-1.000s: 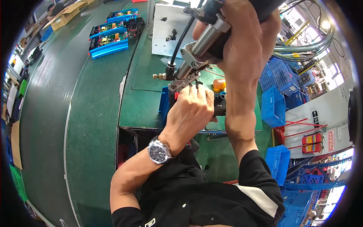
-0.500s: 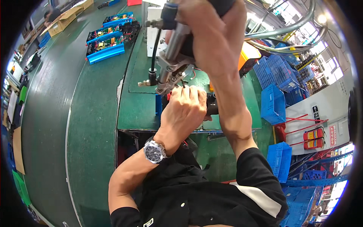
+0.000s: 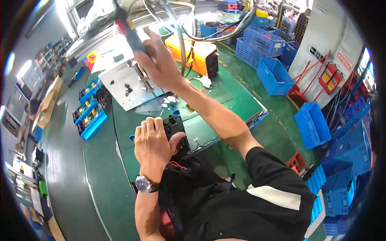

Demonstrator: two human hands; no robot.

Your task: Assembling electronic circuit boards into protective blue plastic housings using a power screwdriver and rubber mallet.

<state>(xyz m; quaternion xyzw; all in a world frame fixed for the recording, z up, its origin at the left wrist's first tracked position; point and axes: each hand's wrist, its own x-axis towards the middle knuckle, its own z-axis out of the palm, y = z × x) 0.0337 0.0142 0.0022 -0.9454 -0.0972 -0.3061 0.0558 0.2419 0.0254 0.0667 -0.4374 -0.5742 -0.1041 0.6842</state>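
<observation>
My left hand (image 3: 150, 140), with a watch at the wrist, lies over a black housing (image 3: 173, 126) with blue edges at the front of the green worktable. Its fingers reach across the top and its thumb bends round the right side; the palm hides part of the housing. Raised ahead of my body, my right hand (image 3: 159, 62) is wrapped round a dark power screwdriver (image 3: 132, 38) with some red on it, smeared by motion. The tool's metal lower end (image 3: 141, 76) is up and away from the housing. Red wires (image 3: 177, 164) show below my left hand.
A pale board (image 3: 124, 98) with small black parts lies beyond the housing; an orange machine (image 3: 193, 56) stands behind. Hoses (image 3: 237, 30) loop overhead. Blue units with exposed circuits (image 3: 92, 120) sit on the green conveyor (image 3: 64, 156) at left. Blue crates (image 3: 275, 76) stand at right.
My right hand has lifted the screwdriver off and away from the left hand, up and to the left. The left hand has turned on the housing, now showing more of it. My view has swung.
</observation>
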